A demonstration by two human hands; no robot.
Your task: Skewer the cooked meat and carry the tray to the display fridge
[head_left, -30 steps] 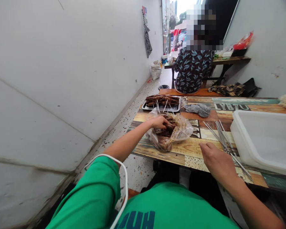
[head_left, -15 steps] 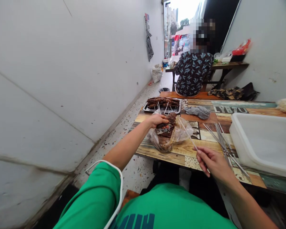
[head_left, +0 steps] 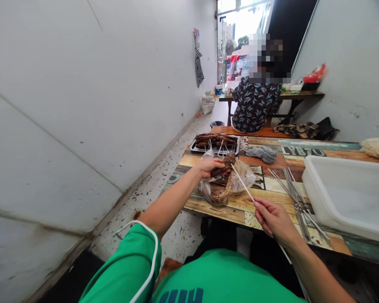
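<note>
My left hand (head_left: 209,167) is closed around a dark brown piece of meat (head_left: 228,161), lifted above an open plastic bag (head_left: 243,179). More brown meat (head_left: 219,183) lies inside that bag on the table. Between the fingers of my right hand (head_left: 270,216) is a long thin metal skewer (head_left: 244,185). It slants up and left, its tip at or touching the right side of the held meat; whether it has gone in I cannot tell. Behind the bag sits a metal tray (head_left: 192,148) with several loaded meat skewers (head_left: 216,139).
Several bare skewers (head_left: 298,202) lie right of my right hand, beside a large white plastic tub (head_left: 312,185). A grey glove or cloth (head_left: 261,154) rests near the tray. Ahead, a person in a leaf-patterned shirt (head_left: 255,105) sits on a bench (head_left: 243,131). A wall (head_left: 113,84) runs along my left.
My right hand has moved left, bringing the skewer's tip to the meat. My left hand still holds the meat, now turned somewhat. The whole view has tilted slightly.
</note>
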